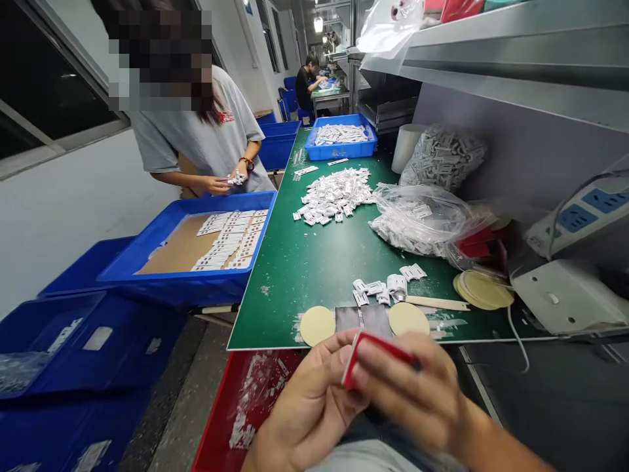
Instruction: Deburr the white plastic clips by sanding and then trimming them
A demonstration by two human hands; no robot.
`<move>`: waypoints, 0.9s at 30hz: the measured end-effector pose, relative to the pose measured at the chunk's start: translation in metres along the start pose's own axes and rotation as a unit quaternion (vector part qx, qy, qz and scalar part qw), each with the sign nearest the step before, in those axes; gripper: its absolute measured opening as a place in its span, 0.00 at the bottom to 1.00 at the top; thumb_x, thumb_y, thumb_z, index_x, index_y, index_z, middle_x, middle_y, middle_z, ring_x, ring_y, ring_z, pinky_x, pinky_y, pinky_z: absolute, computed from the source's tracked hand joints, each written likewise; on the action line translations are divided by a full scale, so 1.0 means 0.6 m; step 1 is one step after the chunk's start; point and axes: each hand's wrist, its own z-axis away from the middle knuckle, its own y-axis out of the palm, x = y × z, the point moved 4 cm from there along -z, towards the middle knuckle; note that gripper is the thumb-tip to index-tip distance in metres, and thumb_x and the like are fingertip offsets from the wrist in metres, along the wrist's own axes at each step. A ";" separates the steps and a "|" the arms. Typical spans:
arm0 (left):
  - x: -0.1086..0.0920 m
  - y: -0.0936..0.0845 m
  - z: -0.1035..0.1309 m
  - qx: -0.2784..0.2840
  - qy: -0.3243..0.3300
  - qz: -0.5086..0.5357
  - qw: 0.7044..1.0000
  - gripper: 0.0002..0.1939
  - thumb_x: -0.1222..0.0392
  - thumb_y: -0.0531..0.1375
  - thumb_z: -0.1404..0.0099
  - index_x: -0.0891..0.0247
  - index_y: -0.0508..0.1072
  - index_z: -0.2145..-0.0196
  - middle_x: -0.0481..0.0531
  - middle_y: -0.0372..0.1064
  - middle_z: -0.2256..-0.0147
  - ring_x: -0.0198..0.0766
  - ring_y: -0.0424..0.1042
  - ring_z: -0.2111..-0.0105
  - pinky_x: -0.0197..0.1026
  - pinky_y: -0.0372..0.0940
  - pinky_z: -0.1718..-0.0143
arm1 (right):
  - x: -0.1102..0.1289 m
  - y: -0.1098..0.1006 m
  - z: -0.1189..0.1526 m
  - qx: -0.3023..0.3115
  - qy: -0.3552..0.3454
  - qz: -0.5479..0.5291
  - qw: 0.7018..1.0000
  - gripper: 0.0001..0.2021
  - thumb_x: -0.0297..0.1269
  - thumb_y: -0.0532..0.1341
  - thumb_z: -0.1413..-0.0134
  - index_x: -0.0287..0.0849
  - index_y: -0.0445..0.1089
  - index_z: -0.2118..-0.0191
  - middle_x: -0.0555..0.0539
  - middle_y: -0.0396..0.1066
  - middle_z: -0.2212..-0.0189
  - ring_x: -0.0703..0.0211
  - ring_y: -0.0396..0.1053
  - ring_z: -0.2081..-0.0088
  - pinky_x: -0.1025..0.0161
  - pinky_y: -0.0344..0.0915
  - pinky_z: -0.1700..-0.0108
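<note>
A flat red piece (pixel 381 345) with a pale left edge is held between my two hands, just off the near table edge. My left hand (pixel 309 400) is closed at its left end, thumb and fingers against the pale edge. Across its front lie the fingers of my right hand (pixel 417 387), slightly blurred and hiding much of it. Whether a smaller part sits with it, I cannot tell. Just beyond are two round yellow discs (pixel 317 326) flanking a dark plate (pixel 371 320). Several small white plastic parts (pixel 376 288) and a flat wooden stick (pixel 437 303) lie behind.
A heap of white parts (pixel 334 195), a blue bin (pixel 341 151) and clear bags of parts (pixel 417 219) occupy the green table (pixel 275 288). At right are more yellow discs (pixel 484 290) and a power strip (pixel 580 213). A co-worker (pixel 206 144) stands by a blue tray (pixel 196 283). A red bin (pixel 221 400) sits below.
</note>
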 end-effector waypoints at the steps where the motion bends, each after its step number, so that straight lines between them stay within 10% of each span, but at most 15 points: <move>1: 0.000 -0.001 0.003 0.006 0.003 -0.022 1.000 0.19 0.62 0.77 0.51 0.66 0.81 0.61 0.49 0.76 0.71 0.26 0.71 0.76 0.27 0.67 0.75 | -0.010 0.000 -0.005 -0.005 0.038 0.012 0.999 0.21 0.26 0.52 0.30 0.45 0.66 0.36 0.46 0.77 0.45 0.56 0.78 0.53 0.56 0.72 0.51; 4: -0.012 -0.010 0.009 -0.017 0.125 -0.122 0.984 0.17 0.62 0.77 0.50 0.65 0.81 0.62 0.50 0.78 0.69 0.29 0.75 0.71 0.28 0.70 0.67 | -0.023 -0.005 -0.005 -0.030 0.129 0.022 0.991 0.30 0.19 0.55 0.38 0.40 0.59 0.31 0.36 0.65 0.36 0.45 0.72 0.42 0.48 0.71 0.49; 9: -0.031 -0.021 0.021 -0.035 0.358 -0.246 0.900 0.16 0.66 0.74 0.44 0.58 0.76 0.60 0.48 0.81 0.67 0.32 0.79 0.67 0.30 0.72 0.62 | -0.003 0.000 0.006 0.017 0.124 -0.037 0.991 0.27 0.20 0.56 0.38 0.41 0.64 0.35 0.40 0.76 0.45 0.52 0.77 0.49 0.55 0.73 0.54; 18: -0.027 -0.009 0.037 0.011 0.399 -0.292 0.869 0.15 0.69 0.68 0.36 0.56 0.65 0.61 0.45 0.81 0.66 0.32 0.80 0.66 0.33 0.73 0.61 | -0.019 0.001 0.004 0.071 0.207 0.017 0.976 0.20 0.21 0.57 0.37 0.37 0.71 0.41 0.38 0.78 0.48 0.51 0.76 0.54 0.54 0.70 0.54; 21: -0.025 -0.005 0.040 0.017 0.403 -0.295 0.866 0.15 0.67 0.68 0.36 0.56 0.64 0.62 0.44 0.80 0.67 0.32 0.79 0.67 0.33 0.72 0.63 | -0.003 -0.009 -0.004 0.054 0.117 0.008 0.992 0.21 0.23 0.57 0.36 0.38 0.69 0.39 0.38 0.76 0.44 0.49 0.75 0.52 0.54 0.70 0.56; 27: -0.029 0.012 0.050 -0.010 0.506 -0.378 0.775 0.14 0.71 0.66 0.36 0.58 0.64 0.64 0.46 0.80 0.69 0.37 0.79 0.65 0.41 0.75 0.59 | -0.003 -0.013 -0.015 0.096 0.126 0.036 0.987 0.19 0.20 0.56 0.37 0.35 0.71 0.42 0.38 0.76 0.45 0.48 0.75 0.52 0.53 0.68 0.55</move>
